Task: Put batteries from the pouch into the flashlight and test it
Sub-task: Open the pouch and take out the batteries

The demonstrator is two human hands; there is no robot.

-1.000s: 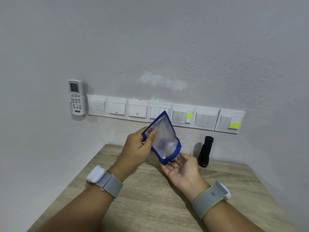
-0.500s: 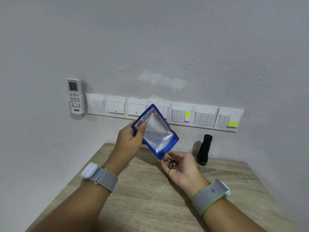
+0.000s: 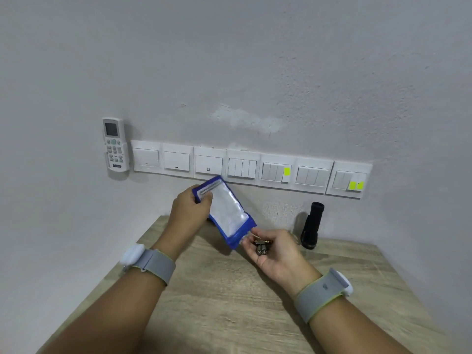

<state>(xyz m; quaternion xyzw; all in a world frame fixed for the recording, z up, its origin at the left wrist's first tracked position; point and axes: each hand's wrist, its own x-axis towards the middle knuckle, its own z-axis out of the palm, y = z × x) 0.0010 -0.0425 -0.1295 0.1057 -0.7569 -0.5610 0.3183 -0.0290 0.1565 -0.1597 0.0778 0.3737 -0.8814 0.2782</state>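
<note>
Over the wooden table (image 3: 229, 302), the blue-edged clear pouch (image 3: 227, 213) is pinched at its top corner by the left hand (image 3: 189, 210) and tilted mouth-down, seemingly for emptying, while the black flashlight (image 3: 312, 226) is left upright near the wall and small silvery batteries (image 3: 261, 249) are cupped in the curled right hand (image 3: 278, 254) just below.

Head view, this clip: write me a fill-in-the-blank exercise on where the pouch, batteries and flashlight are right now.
1. The left hand grips the pouch, whose edging is coloured ____.
2. The batteries lie in the ____ of the right hand.
3. The black flashlight stands ____ on the table, close to the wall, with neither hand on it.

Missing words: blue; palm; upright.
</note>
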